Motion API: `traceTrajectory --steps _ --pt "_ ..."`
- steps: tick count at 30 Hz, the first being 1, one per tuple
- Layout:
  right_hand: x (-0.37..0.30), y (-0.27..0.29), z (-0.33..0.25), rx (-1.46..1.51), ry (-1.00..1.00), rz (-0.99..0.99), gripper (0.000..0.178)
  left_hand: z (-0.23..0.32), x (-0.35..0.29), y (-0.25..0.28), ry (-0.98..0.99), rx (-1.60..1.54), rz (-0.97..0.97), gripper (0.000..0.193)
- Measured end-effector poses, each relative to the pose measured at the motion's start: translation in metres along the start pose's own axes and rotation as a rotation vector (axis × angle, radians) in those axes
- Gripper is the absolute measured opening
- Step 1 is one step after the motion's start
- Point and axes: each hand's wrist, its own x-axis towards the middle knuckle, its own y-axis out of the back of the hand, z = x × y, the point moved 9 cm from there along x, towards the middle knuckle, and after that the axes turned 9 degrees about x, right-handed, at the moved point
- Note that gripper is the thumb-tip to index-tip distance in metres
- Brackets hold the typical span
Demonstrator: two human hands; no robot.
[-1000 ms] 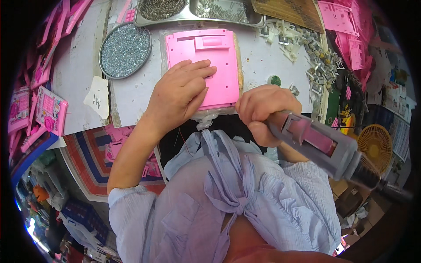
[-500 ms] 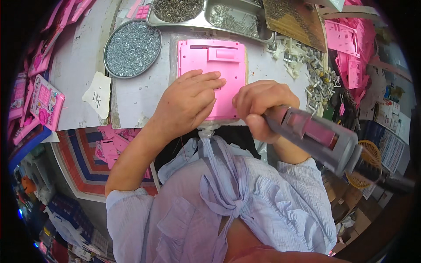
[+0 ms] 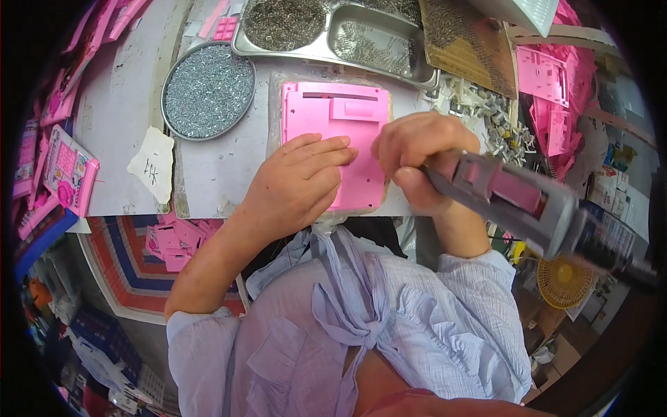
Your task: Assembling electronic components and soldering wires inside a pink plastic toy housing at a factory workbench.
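Head view, looking down at a pale desk (image 3: 118,132). A flat pink plastic panel (image 3: 333,125), roughly square with moulded recesses, lies near the desk's front edge, its lower margin close to that edge. The left hand (image 3: 295,184) rests palm-down on the panel's lower left part, fingers extended and flat, gripping nothing. The right hand (image 3: 417,163) is clenched around a grey powered screwdriver (image 3: 517,201) with a pink inset, held over the panel's right edge; its tip is hidden by the hand. Open desk surface remains only to the left of the panel, between it and a torn paper scrap (image 3: 153,167). Just behind and left stands a round metal dish (image 3: 208,90) heaped with small bright screws. A compartmented steel tray (image 3: 333,35) of dark small parts lies along the far side. Loose pale clips (image 3: 486,115) crowd the right margin, beside stacked pink mouldings (image 3: 549,97). Pink toy units (image 3: 66,167) line the left edge.
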Motion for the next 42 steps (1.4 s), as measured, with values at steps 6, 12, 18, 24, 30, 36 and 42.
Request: traceTrajectory --steps 6,12,18,24,30,36,42 --pt "0.044 0.043 0.015 0.384 0.023 0.082 0.018 -0.001 0.001 0.001 0.004 -0.003 -0.006 0.012" --pt "0.044 0.039 0.052 0.368 -0.049 0.046 0.016 -0.001 0.002 0.001 0.012 -0.015 0.014 0.01" --pt "0.05 0.047 0.051 0.359 -0.098 0.07 0.016 0.0 0.001 0.003 0.029 -0.049 0.037 0.008" --pt "0.05 -0.018 -0.036 0.528 -0.035 -0.032 0.024 -0.005 -0.005 0.011 0.075 -0.13 0.084 0.019" --pt "0.034 -0.047 -0.024 0.59 -0.132 0.118 0.03 -0.004 -0.008 0.028 0.075 -0.098 0.114 0.026" --pt "0.037 -0.059 -0.017 0.585 -0.157 0.09 0.032 0.0 -0.012 0.041 0.051 -0.018 0.113 0.028" --pt "0.042 -0.07 -0.019 0.487 -0.107 0.009 0.03 0.004 -0.008 0.054 0.003 0.114 0.053 0.026"
